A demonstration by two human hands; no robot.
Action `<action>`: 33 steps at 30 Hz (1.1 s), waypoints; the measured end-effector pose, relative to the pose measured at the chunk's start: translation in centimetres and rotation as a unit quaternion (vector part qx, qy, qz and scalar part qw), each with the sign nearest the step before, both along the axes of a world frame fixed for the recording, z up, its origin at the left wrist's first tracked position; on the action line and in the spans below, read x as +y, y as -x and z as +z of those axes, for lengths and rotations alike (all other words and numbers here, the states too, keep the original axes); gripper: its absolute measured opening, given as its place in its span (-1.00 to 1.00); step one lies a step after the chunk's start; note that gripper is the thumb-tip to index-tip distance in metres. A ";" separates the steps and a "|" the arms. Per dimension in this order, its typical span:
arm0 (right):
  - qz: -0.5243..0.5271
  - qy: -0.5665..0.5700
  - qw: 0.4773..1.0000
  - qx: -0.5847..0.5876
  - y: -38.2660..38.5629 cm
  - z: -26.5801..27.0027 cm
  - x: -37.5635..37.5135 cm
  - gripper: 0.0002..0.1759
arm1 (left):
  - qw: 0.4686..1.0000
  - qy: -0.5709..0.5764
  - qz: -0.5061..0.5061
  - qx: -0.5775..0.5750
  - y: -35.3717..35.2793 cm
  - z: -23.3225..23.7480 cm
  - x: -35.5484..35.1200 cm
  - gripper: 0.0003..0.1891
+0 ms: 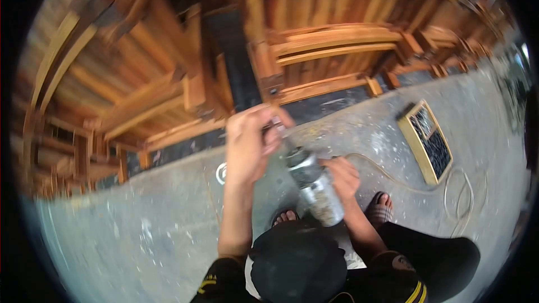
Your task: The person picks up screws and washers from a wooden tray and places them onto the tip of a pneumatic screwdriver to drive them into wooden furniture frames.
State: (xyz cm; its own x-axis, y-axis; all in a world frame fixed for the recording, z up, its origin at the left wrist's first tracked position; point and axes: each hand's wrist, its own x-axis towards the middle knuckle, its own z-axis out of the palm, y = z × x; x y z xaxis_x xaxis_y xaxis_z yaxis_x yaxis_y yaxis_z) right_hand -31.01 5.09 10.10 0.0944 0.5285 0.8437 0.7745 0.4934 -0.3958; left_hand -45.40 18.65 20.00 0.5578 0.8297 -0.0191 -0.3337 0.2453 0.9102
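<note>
A cylindrical grey-and-silver object [317, 188], with a dark collar and a narrow tip, is tilted in front of my body. It looks like a hand tool, but blur hides its exact kind. My right hand [343, 178] is closed against its right side. At its upper end, my left hand [255, 134] has its fingers pinched together near the narrow tip. Something small and shiny shows at those fingertips, too blurred to name. Just beyond my left hand stands a wooden frame post [264, 67].
Slatted wooden furniture frames [337, 42] stand along the far side on a dark strip. To the right, a shallow wooden box [420, 154] holds dark small pieces. A pale cord or hose [387, 177] crosses the grey floor [151, 224] to loose coils [463, 196].
</note>
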 end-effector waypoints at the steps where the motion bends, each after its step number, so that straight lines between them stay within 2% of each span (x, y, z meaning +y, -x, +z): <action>1: -0.010 0.008 1.000 0.009 0.2 -0.3 -0.1 -0.75 | 1.000 0.013 -0.008 -0.008 -0.2 0.1 0.0 -0.66; 2: 0.011 0.015 1.000 0.008 0.3 -0.4 -0.2 -0.75 | 0.999 0.026 -0.024 -0.020 -0.2 0.0 0.0 -0.65; 3: -0.004 0.026 1.000 0.016 0.2 -0.4 -0.3 -0.76 | 0.999 0.030 -0.010 -0.023 0.0 0.1 0.0 -0.65; 6: -0.037 0.038 0.999 0.007 -0.1 -0.6 -0.3 -0.78 | 0.998 0.023 -0.054 -0.008 -0.2 0.3 0.2 -0.64; 9: -0.053 0.032 0.998 0.013 0.0 -0.4 0.0 -0.80 | 0.994 -0.058 -0.044 0.081 -0.2 0.3 0.5 -0.64; 13: -0.052 0.033 0.998 0.017 -0.3 -0.8 0.2 -0.79 | 0.998 -0.008 -0.031 0.050 -0.7 -0.4 -1.0 -0.63; 15: -0.047 0.035 0.998 0.018 -0.4 -0.7 0.4 -0.78 | 0.997 0.070 0.025 -0.006 -0.4 -2.8 -2.1 -0.63; 16: -0.047 0.036 0.998 0.019 -0.5 -0.8 0.4 -0.78 | 0.997 0.072 0.025 -0.005 -0.1 -4.7 -2.6 -0.63; 18: -0.042 0.033 0.998 0.024 -0.4 -1.2 0.5 -0.77 | 0.979 0.180 0.096 -0.001 0.7 -9.5 -3.6 -0.65; 19: -0.043 0.034 0.998 0.026 -0.4 -1.3 0.5 -0.77 | 0.979 0.181 0.095 0.002 1.0 -11.3 -4.1 -0.65; 21: -0.039 0.041 0.998 0.034 -0.2 -1.2 0.6 -0.75 | 0.940 0.304 0.152 0.032 1.7 -14.7 -5.3 -0.67; 24: -0.028 0.056 0.997 0.034 0.0 -1.0 0.7 -0.72 | 0.927 0.317 0.198 0.028 2.9 -19.9 -6.5 -0.68; 28: -0.018 0.065 0.997 0.032 0.3 -0.6 0.9 -0.69 | 0.927 0.321 0.196 -0.003 3.2 -20.2 -6.0 -0.68; 33: -0.014 0.066 0.997 0.032 0.3 -0.7 0.9 -0.69 | 0.965 0.231 0.124 -0.008 2.7 -17.1 -2.3 -0.66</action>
State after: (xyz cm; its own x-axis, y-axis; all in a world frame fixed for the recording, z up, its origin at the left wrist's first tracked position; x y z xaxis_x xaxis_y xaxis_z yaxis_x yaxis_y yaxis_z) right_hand -31.36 5.96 9.39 0.1619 0.6312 0.7585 0.7589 0.4117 -0.5046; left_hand -48.06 16.32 2.85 0.3468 0.8428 -0.4116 -0.4479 0.5344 0.7168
